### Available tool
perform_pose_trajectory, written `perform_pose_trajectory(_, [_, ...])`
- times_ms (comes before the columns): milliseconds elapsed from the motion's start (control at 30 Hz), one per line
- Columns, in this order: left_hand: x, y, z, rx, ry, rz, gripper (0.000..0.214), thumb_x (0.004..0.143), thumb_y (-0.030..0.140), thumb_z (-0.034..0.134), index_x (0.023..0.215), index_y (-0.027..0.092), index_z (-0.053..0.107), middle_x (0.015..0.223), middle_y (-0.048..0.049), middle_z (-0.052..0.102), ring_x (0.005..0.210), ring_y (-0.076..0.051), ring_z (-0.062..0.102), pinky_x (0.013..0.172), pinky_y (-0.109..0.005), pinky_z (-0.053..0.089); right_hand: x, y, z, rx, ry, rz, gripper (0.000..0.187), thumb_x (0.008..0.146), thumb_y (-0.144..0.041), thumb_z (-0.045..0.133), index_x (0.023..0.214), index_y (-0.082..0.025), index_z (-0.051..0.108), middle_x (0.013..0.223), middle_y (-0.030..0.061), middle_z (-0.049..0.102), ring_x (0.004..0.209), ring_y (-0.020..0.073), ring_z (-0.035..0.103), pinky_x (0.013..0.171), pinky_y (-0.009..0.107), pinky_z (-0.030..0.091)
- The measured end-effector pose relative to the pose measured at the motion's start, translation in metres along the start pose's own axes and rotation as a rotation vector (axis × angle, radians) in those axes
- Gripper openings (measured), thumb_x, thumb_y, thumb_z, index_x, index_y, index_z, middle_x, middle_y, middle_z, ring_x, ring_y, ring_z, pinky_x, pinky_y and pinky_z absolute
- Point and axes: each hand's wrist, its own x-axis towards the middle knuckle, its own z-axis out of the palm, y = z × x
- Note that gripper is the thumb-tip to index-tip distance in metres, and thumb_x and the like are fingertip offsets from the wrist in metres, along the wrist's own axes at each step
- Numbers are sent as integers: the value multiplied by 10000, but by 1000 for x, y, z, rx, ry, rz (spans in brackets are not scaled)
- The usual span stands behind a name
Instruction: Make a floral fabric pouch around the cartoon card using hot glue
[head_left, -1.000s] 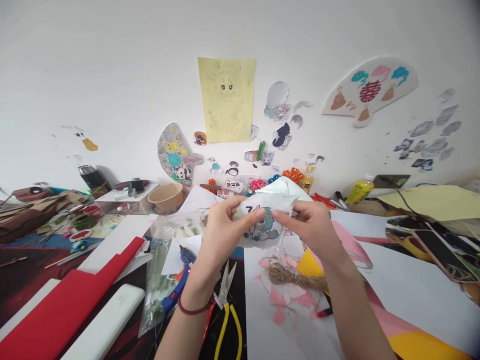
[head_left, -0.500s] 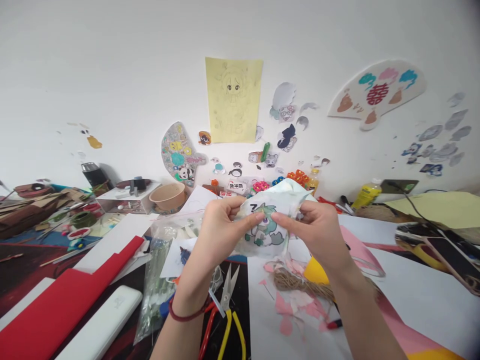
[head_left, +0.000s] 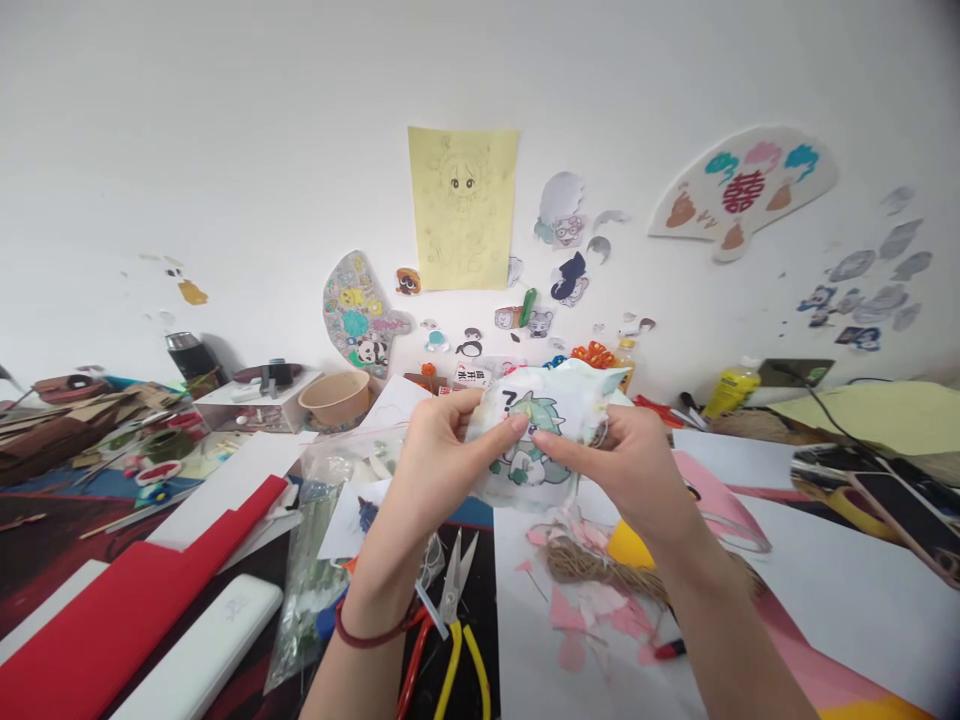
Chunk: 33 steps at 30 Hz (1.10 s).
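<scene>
Pale mint and white, soft and puffed-looking: a thin, crinkled paper-like pouch (head_left: pixel 553 412) printed with a green-haired cartoon figure, right at the centre of the head view, held up above the dark, cluttered tabletop (head_left: pixel 484 585). Gripped on one side by the bare left hand (head_left: pixel 439 460), with the thumb laid on the printed face and the fingers curled towards the back. Pinched on the other side by the bare right hand (head_left: pixel 637 455), with the thumb tip just beside its opposite number. Firm hold on both sides, then; too hidden behind to tell the exact finger placing.

Now down below! Lying near the left forearm, metal scissors with yellow handles (head_left: pixel 451 595), blades apart. Just right of those, on a large white paper sheet (head_left: pixel 540 690), a hank of brown twine (head_left: pixel 600 572) and torn pink paper scraps (head_left: pixel 571 620). Off to the left, a clear plastic bag with green contents (head_left: pixel 300 590).

Seemingly at a pressing or shaping step, judging by those thumbs on the front. Probably calling for light, even pressure next, with support from behind, to spare the thin surface any tear or crease.
</scene>
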Motion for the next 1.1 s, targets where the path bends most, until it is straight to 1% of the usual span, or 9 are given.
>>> perform_pose_trajectory(200, [-2, 6, 4, 8, -23, 41, 189, 781, 368, 779, 814, 187, 736, 752, -28, 685, 667, -148, 582, 546, -239, 463, -4, -6, 0, 28, -77, 28, 271, 691, -414, 863, 820, -193, 773, 752, 49, 745, 656, 222, 693, 525, 324, 580])
perform_pose_trajectory(367, [-2, 2, 5, 49, 89, 55, 393, 850, 437, 696, 588, 165, 586, 560, 25, 484, 543, -92, 421, 475, -221, 310, -7, -7, 3, -6, -104, 11, 252, 697, -406, 861, 764, -187, 756, 718, 39, 741, 635, 206, 686, 513, 303, 578])
perform_pose_trajectory(500, [-1, 3, 1, 114, 79, 108, 493, 920, 489, 580, 550, 171, 509, 533, 34, 383, 528, -85, 329, 470, -233, 244, -6, -6, 5, 17, -84, 27, 279, 691, -396, 869, 852, -183, 785, 790, 53, 770, 689, 218, 709, 570, 314, 601])
perform_pose_trajectory(633, [-1, 3, -1, 58, -5, 78, 311, 829, 410, 722, 674, 167, 606, 637, 10, 531, 598, -106, 442, 522, -226, 358, -5, -2, 6, 109, -102, 40, 291, 695, -361, 875, 914, -187, 793, 823, 53, 782, 730, 222, 723, 625, 320, 608])
perform_pose_trajectory(700, [0, 1, -1, 30, 43, 81, 304, 802, 404, 753, 683, 164, 610, 644, 10, 529, 607, -108, 449, 527, -226, 365, -5, -2, 7, 171, -143, 66, 326, 715, -348, 865, 995, -200, 788, 864, 52, 790, 786, 234, 737, 670, 333, 615])
perform_pose_trajectory(800, [2, -4, 0, 81, 140, 123, 408, 855, 435, 690, 601, 168, 514, 581, 37, 401, 558, -85, 351, 486, -221, 274, -6, -3, 9, 222, -233, 121, 360, 732, -346, 855, 1056, -209, 780, 921, 61, 797, 866, 262, 751, 754, 379, 622])
perform_pose_trajectory(933, [5, -8, -4, 147, 178, 144, 528, 913, 488, 586, 540, 182, 374, 549, 50, 287, 523, -73, 259, 463, -230, 181, -4, -1, 11, 222, -212, 86, 292, 744, -361, 847, 986, -205, 796, 885, 57, 792, 896, 266, 748, 799, 383, 610])
perform_pose_trajectory(1033, [7, -10, -7, 102, 41, 39, 413, 804, 481, 724, 624, 164, 529, 573, 38, 434, 529, -79, 364, 463, -206, 260, 1, 7, 9, 178, -161, 1, 212, 760, -377, 834, 857, -195, 782, 774, 29, 753, 823, 232, 722, 740, 337, 585])
perform_pose_trajectory(1100, [10, -14, -8, 71, 16, -2, 365, 738, 454, 784, 678, 151, 588, 607, 24, 510, 546, -89, 418, 479, -204, 311, 6, 14, 8, 119, -113, -30, 278, 772, -414, 817, 664, -181, 712, 614, 2, 665, 670, 187, 659, 627, 297, 536])
